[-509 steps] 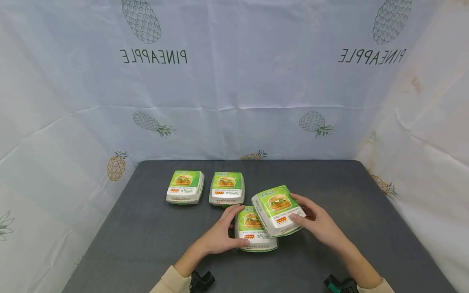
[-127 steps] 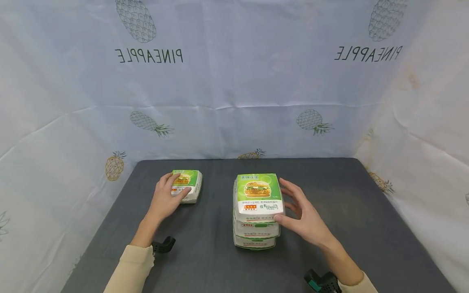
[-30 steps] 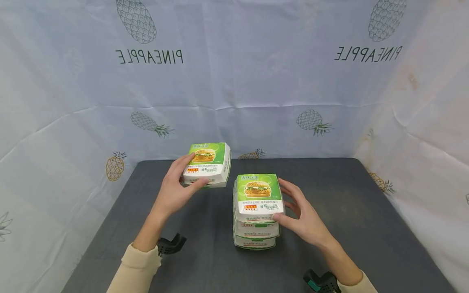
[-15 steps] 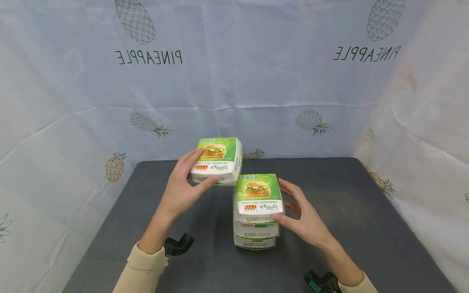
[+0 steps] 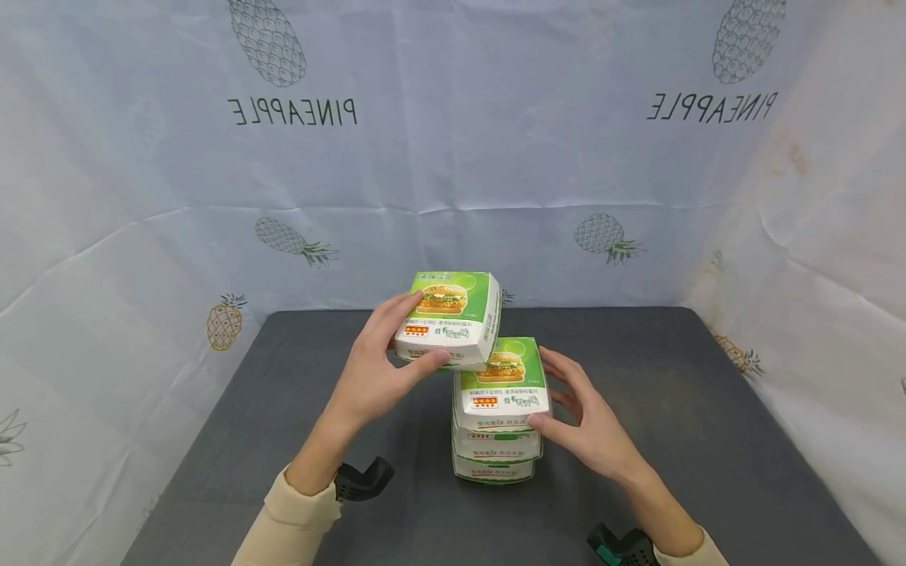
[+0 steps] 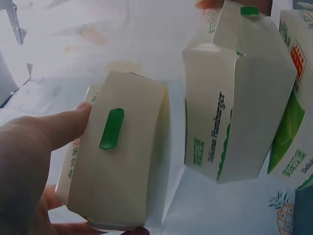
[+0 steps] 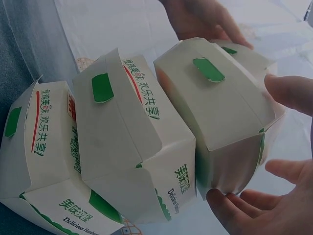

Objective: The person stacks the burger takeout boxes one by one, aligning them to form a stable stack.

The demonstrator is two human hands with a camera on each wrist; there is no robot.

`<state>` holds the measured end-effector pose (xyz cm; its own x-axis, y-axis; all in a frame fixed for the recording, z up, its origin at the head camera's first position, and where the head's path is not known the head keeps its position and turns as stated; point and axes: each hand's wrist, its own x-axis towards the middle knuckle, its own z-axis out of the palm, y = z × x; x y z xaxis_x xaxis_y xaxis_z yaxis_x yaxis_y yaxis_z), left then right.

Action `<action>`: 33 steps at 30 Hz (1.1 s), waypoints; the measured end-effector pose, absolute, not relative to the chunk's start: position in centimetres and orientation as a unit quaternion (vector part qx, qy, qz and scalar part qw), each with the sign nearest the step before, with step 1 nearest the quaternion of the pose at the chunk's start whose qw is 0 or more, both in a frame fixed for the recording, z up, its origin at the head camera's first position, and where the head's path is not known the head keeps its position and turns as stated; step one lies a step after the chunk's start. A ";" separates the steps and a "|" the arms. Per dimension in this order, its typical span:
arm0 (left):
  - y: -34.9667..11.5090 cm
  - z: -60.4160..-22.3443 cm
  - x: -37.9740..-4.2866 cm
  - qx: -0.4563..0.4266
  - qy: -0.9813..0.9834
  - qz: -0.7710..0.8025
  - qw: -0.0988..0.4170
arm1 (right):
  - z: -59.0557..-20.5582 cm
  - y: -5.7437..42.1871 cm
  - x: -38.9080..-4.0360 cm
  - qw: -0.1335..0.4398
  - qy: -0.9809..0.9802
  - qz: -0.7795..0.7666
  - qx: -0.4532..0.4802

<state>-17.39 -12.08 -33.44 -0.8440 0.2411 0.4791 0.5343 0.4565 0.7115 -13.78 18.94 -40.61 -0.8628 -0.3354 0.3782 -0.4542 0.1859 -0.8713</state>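
Note:
My left hand (image 5: 378, 377) grips a green-and-white burger box (image 5: 453, 314) by its left side, thumb at the front. That box is raised above the left rear of a three-box stack. In the head view it overlaps the top stacked burger box (image 5: 499, 401). My right hand (image 5: 591, 417) holds that top box at its right side, thumb on the front corner and fingers behind. The middle burger box (image 5: 499, 446) and bottom burger box (image 5: 493, 472) sit beneath, slightly offset. The left wrist view shows the raised box (image 6: 120, 156) tilted, apart from the stack.
The stack stands on a dark grey table (image 5: 255, 440). Behind and on both sides hangs a pale pineapple-print cloth (image 5: 453, 157). Each wrist wears a black device (image 5: 364, 478), low over the table.
Over the last second, my left hand has carried its box rightward to above the stack. Earlier, that box lay at the table's back left. My right hand has stayed at the top stacked box.

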 end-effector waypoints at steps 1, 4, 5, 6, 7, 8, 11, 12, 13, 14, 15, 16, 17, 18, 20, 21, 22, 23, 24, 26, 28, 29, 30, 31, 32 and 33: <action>-11.9 -33.4 -17.3 -0.234 -0.839 -0.466 0.157 | -40.6 18.9 -13.8 0.051 -0.769 0.584 0.257; -11.5 -33.5 -17.1 -0.242 -0.838 -0.465 0.152 | -40.5 18.9 -13.7 0.052 -0.769 0.583 0.257; -11.3 -33.5 -17.0 -0.244 -0.838 -0.465 0.150 | -40.5 18.9 -13.7 0.052 -0.770 0.582 0.257; -11.1 -33.5 -17.0 -0.247 -0.838 -0.464 0.148 | -40.5 18.9 -13.7 0.053 -0.770 0.582 0.257; -10.9 -33.6 -16.9 -0.250 -0.838 -0.462 0.147 | -40.4 19.0 -13.6 0.053 -0.770 0.582 0.257; -10.7 -33.6 -16.9 -0.254 -0.838 -0.461 0.145 | -40.4 19.0 -13.6 0.053 -0.770 0.582 0.256; -10.2 -33.7 -16.7 -0.262 -0.839 -0.455 0.145 | -40.4 19.0 -13.6 0.054 -0.769 0.583 0.255; -10.1 -33.7 -16.6 -0.264 -0.838 -0.455 0.145 | -40.3 19.1 -13.6 0.054 -0.768 0.584 0.255; -10.0 -33.7 -16.6 -0.266 -0.838 -0.454 0.146 | -40.3 19.1 -13.6 0.055 -0.768 0.585 0.254; -9.9 -33.7 -16.6 -0.267 -0.838 -0.453 0.147 | -40.2 19.1 -13.5 0.056 -0.768 0.586 0.253; -9.8 -33.7 -16.5 -0.268 -0.838 -0.452 0.148 | -40.1 19.2 -13.5 0.058 -0.768 0.585 0.252; -9.8 -33.6 -16.5 -0.268 -0.838 -0.451 0.149 | -40.0 19.2 -13.5 0.062 -0.769 0.585 0.250; -9.7 -33.6 -16.5 -0.268 -0.838 -0.450 0.150 | -39.8 19.3 -13.5 0.066 -0.770 0.584 0.249; -9.6 -33.6 -16.4 -0.267 -0.839 -0.450 0.151 | -39.6 19.3 -13.5 0.071 -0.771 0.582 0.247; -9.5 -33.6 -16.4 -0.265 -0.840 -0.447 0.152 | -39.1 19.3 -13.4 0.085 -0.771 0.582 0.246; -9.4 -33.5 -16.3 -0.265 -0.841 -0.447 0.151 | -38.8 19.3 -13.4 0.093 -0.769 0.582 0.247; -9.3 -33.5 -16.3 -0.266 -0.841 -0.447 0.150 | -38.4 19.2 -13.4 0.103 -0.766 0.583 0.251; -9.2 -33.5 -16.3 -0.266 -0.841 -0.446 0.149 | -38.1 19.1 -13.5 0.112 -0.762 0.584 0.257; -9.1 -33.5 -16.2 -0.267 -0.842 -0.444 0.148 | -37.7 19.0 -13.5 0.123 -0.757 0.584 0.264; -8.9 -33.5 -16.2 -0.268 -0.843 -0.442 0.146 | -37.0 18.7 -13.5 0.143 -0.748 0.584 0.281; -8.7 -33.5 -16.1 -0.268 -0.844 -0.441 0.146 | -36.3 18.3 -13.6 0.156 -0.741 0.580 0.300; -8.6 -33.5 -16.1 -0.267 -0.845 -0.440 0.147 | -36.0 18.0 -13.6 0.158 -0.739 0.579 0.305; -8.5 -33.5 -16.1 -0.267 -0.845 -0.439 0.148 | -35.8 17.8 -13.6 0.159 -0.739 0.578 0.308; -8.4 -33.5 -16.0 -0.269 -0.844 -0.439 0.150 | -35.6 17.7 -13.6 0.158 -0.739 0.577 0.309; -8.3 -33.6 -16.0 -0.271 -0.844 -0.438 0.152 | -35.4 17.5 -13.6 0.158 -0.741 0.576 0.307; -8.2 -33.6 -15.9 -0.274 -0.843 -0.438 0.153 | -35.4 17.4 -13.6 0.158 -0.744 0.575 0.303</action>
<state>-15.91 -8.17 -33.58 -0.8031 0.3271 0.4980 0.5955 0.4668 0.6538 -13.56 17.40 -35.36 -0.7669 -0.2693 0.5826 -0.6317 0.1561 -0.7593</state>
